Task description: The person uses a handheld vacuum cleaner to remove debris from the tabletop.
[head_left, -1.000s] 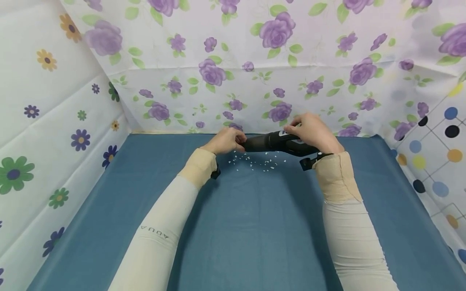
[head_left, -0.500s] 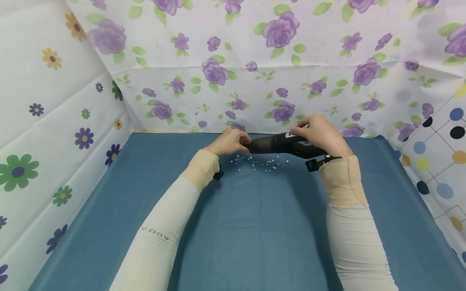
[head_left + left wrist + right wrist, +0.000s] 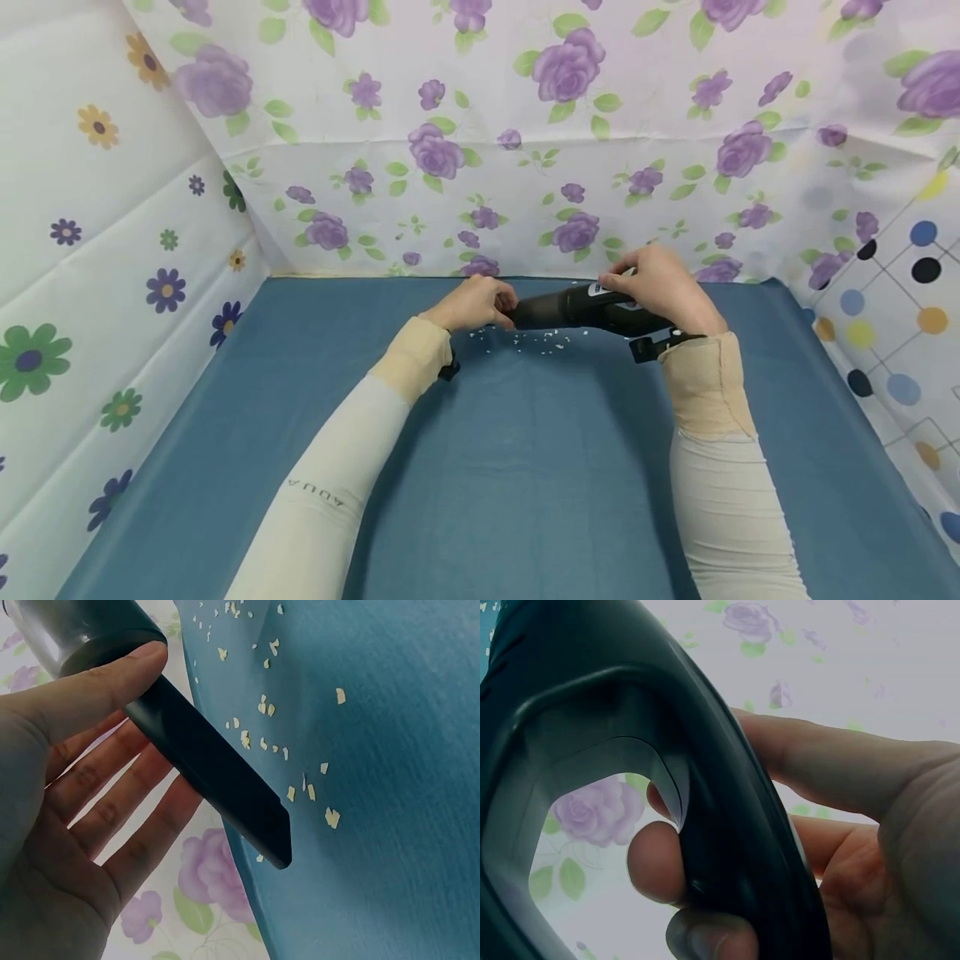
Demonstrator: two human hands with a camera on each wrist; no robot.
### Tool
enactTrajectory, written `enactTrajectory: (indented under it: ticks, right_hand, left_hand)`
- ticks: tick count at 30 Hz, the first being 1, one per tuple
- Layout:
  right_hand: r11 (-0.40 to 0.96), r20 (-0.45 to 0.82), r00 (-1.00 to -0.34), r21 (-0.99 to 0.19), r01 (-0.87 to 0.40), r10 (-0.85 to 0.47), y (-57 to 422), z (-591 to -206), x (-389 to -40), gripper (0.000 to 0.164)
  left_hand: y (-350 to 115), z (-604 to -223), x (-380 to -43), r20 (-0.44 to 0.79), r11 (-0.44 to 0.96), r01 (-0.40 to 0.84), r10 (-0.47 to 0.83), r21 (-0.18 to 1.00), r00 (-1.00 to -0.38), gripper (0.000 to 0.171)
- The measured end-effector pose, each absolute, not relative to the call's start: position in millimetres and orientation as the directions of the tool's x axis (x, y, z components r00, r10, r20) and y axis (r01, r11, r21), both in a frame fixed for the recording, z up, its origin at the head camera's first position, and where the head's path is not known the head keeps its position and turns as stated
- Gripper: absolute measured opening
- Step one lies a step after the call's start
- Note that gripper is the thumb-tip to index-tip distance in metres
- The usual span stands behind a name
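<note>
A black handheld vacuum cleaner [image 3: 581,307] lies level across the far part of the table, above scattered pale flakes [image 3: 551,340]. My right hand [image 3: 660,285] grips its looped handle [image 3: 727,817], fingertips curled through the opening. At the other end my left hand [image 3: 474,302] holds the narrow slanted nozzle [image 3: 217,761]. In the left wrist view the thumb presses near the nozzle's base, while the fingers curve behind it. The nozzle's tip points away from the clear dust cup [image 3: 64,630] and is hidden by the hand in the head view.
Blue cloth [image 3: 480,467] covers the table. Right behind the far edge stands a floral-patterned sheet [image 3: 360,125]. Patterned sheets also rise at the left [image 3: 97,275] and right [image 3: 900,317]. Flakes lie loosely grouped near the far edge.
Both hands and the vacuum cleaner have shifted slightly to the right and nearer to me. The grip of each hand looks the same. The flakes stay where they were.
</note>
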State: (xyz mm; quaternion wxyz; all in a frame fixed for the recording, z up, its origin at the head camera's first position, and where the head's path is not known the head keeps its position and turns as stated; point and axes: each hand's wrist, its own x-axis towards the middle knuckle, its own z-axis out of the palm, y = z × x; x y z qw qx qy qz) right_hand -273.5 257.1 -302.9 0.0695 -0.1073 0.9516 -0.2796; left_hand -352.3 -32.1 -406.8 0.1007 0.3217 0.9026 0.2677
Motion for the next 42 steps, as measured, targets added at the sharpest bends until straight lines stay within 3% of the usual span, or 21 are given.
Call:
enactTrajectory:
  ticks: [16, 42]
  right_hand:
    - [0.802, -0.052, -0.974, -0.578, -0.151, -0.221, 265, -326, -256, 0.042]
    - [0.817, -0.004, -0.988, -0.562, -0.126, -0.155, 253, -325, -243, 0.040]
  left_hand:
    - [-28, -413, -347, -0.056, 0.664, 0.531, 0.651, 0.526, -0.757, 0.031]
    - [-31, -408, -344, -0.078, 0.670, 0.523, 0.651, 0.526, -0.755, 0.032]
